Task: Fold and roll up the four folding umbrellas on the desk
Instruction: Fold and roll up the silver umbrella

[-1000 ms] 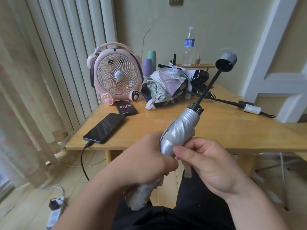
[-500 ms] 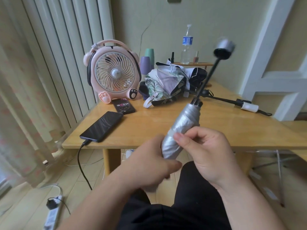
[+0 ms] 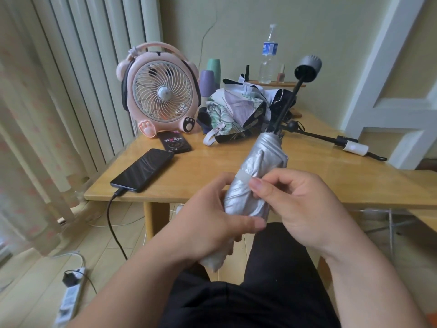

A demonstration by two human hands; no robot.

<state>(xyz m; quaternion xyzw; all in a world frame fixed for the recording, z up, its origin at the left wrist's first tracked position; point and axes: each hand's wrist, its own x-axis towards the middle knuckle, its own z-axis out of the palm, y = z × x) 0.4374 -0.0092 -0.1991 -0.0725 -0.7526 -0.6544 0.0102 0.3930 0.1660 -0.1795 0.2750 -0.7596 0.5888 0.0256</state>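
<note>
Just pulled the white strap [image 3: 243, 177] round the rolled silver umbrella [image 3: 263, 155], held over the lap [image 3: 260, 294] before the desk [image 3: 201, 178], with the right hand [image 3: 307, 204] pinching the strap end and the left hand [image 3: 208, 218] gripping low down, so likely nearly done with this one.

A lived-in room at home: a pale wooden desk [image 3: 212, 178] fills a corner between green-painted walls [image 3: 331, 31], with pleated curtains [image 3: 35, 138] hanging to the floor [image 3: 30, 280] at left. A pink, animal-shaped fan [image 3: 160, 93], a phone [image 3: 144, 170] on its charging cable [image 3: 111, 223], two pastel cups [image 3: 208, 82] and a water bottle [image 3: 268, 58] crowd the desk. A power strip [image 3: 69, 301] lies on the floor below. White panelled woodwork [image 3: 387, 67] rises at right.
</note>
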